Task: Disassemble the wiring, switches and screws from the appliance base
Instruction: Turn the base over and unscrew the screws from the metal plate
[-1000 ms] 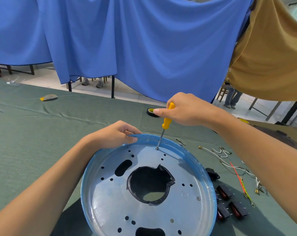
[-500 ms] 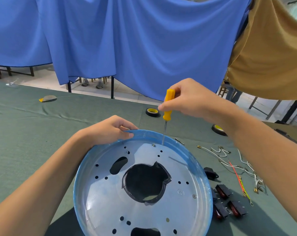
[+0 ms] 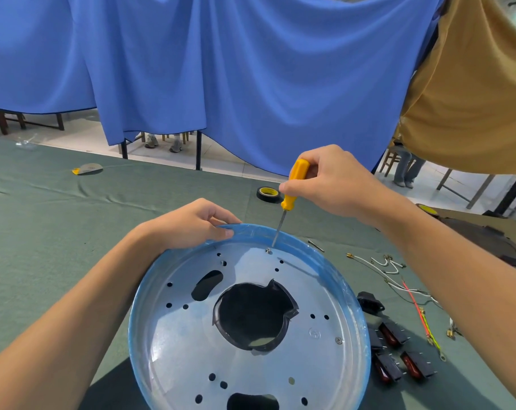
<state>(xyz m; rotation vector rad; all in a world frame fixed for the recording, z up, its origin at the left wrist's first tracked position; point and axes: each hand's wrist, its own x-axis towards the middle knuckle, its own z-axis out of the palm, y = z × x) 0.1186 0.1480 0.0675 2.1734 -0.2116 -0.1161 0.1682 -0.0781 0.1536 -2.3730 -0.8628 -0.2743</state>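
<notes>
On a table covered in dark green cloth [image 3: 44, 220] sits the round, shallow appliance base of bare silvery metal with a blue-filmed rim [image 3: 351, 294], tilted up toward the camera, with a large ragged dark opening in its middle and many small holes. The left hand [image 3: 191, 223] grips the far-left part of the rim, thumb on the inside edge and fingers curled over the outside. The right hand [image 3: 330, 184] pinches the yellow-handled screwdriver [image 3: 293, 184] between thumb and fingers, holding it nearly upright; its thin metal shaft slants down so that the tip meets a small silver screw [image 3: 269, 250] near the far rim. A second screw [image 3: 338, 339] remains at the near right of the plate.

Just right of the base lie four black rocker switches with red faces [image 3: 398, 359] and a separate small black part [image 3: 370, 301], with loose white, red and yellow-green wires [image 3: 410, 294] spread beyond them. A black roll of tape with a yellow core [image 3: 267, 194] rests behind the screwdriver. Blue fabric [image 3: 221, 69] and tan fabric [image 3: 472, 99] hang behind the table.
</notes>
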